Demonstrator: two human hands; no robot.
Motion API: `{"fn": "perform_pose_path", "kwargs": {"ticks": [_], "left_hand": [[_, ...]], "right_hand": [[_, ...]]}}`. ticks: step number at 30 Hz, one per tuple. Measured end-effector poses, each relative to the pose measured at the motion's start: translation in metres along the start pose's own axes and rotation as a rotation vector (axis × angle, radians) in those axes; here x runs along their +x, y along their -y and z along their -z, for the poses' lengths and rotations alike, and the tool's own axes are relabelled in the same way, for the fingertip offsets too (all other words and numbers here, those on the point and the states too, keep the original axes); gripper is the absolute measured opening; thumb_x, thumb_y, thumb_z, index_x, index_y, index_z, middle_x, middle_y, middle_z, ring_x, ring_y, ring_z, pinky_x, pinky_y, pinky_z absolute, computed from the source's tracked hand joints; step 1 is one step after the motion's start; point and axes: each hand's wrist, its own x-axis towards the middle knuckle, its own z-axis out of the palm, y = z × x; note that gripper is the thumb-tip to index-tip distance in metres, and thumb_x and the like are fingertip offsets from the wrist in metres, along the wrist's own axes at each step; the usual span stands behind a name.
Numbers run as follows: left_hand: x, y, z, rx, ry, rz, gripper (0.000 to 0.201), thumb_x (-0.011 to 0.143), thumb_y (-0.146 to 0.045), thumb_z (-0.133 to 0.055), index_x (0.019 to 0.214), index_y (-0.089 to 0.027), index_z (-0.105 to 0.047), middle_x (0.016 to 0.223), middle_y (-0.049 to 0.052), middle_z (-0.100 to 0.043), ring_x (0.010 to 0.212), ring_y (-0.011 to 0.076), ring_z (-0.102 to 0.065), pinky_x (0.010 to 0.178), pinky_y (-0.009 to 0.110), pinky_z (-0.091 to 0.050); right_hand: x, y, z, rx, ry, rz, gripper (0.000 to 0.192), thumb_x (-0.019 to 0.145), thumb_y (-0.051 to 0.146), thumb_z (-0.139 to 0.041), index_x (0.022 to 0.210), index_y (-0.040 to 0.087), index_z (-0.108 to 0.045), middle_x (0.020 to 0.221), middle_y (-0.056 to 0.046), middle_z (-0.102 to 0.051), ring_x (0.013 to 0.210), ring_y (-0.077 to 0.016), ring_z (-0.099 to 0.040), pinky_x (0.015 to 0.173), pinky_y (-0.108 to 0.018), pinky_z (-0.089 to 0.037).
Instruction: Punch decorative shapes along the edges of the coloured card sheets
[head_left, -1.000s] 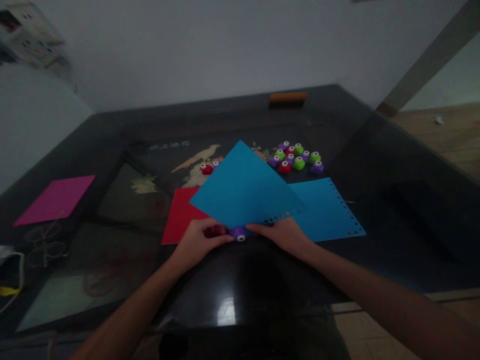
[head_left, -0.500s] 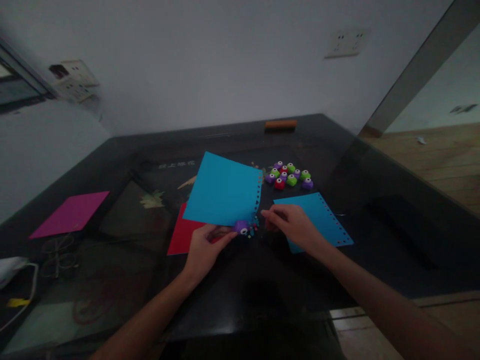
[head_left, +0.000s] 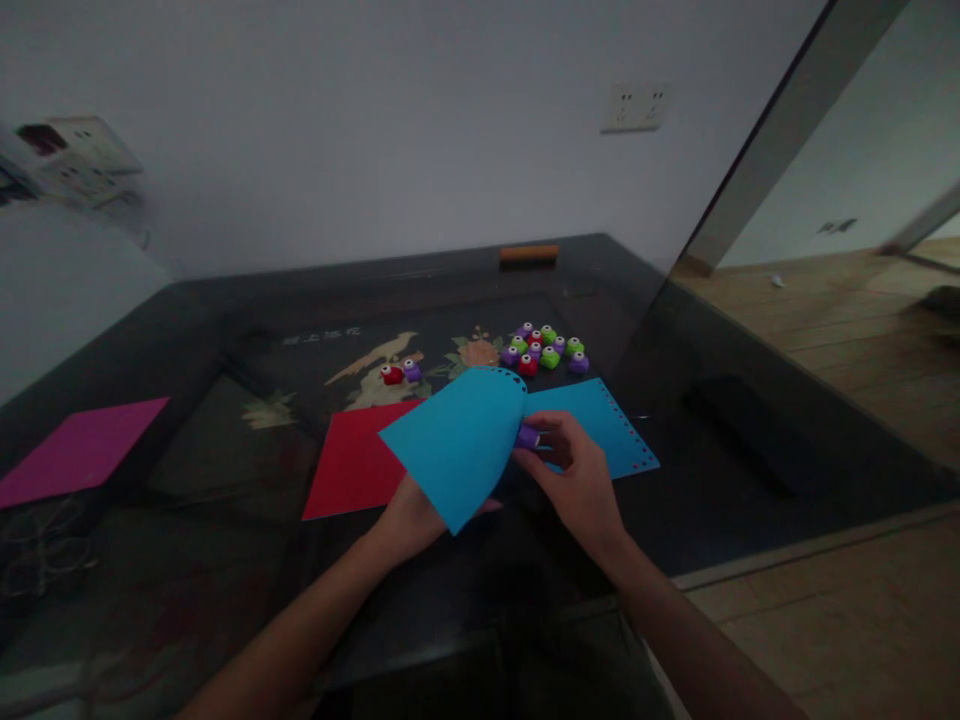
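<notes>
The right hand (head_left: pixel 581 485), nearer than the left, pinches a small purple piece (head_left: pixel 528 437) closely between thumb and fingers at the right edge of a curled, hole-edged blue sheet (head_left: pixel 457 435), which extends left over the left hand (head_left: pixel 411 520), whose grip is too hidden to tell.

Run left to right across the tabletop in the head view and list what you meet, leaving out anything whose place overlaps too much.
Magenta sheet → red sheet → raised blue sheet → purple figure held in the right hand → flat blue sheet → dark oblong shape, too dim to name.
</notes>
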Motion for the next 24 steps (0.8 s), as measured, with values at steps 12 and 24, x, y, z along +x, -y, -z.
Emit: {"fn": "perform_pose_path", "kwargs": {"ticks": [12,24], "left_hand": [[-0.014,-0.022,0.013,-0.097,-0.196,0.148,0.035,0.073,-0.052,-0.064,0.086,-0.019,-0.06,0.089,0.008,-0.072,0.083,0.0254,-0.068,0.074,0.035,-0.056],[-0.013,-0.023,0.014,0.324,-0.11,-0.061,0.035,0.083,-0.036,-0.047,0.052,-0.022,-0.039,0.041,-0.005,-0.045,0.035,0.0113,-0.043,0.038,0.023,-0.031]], "right_hand": [[-0.007,-0.02,0.002,-0.181,0.056,-0.021,0.018,0.078,0.019,-0.064,0.096,0.022,-0.065,0.098,-0.006,-0.064,0.084,-0.018,-0.064,0.072,-0.033,-0.058],[-0.011,-0.024,-0.003,-0.472,0.097,0.033,0.022,0.075,0.019,-0.07,0.096,0.022,-0.065,0.09,-0.005,-0.069,0.082,-0.0216,-0.065,0.073,-0.036,-0.052]]}}
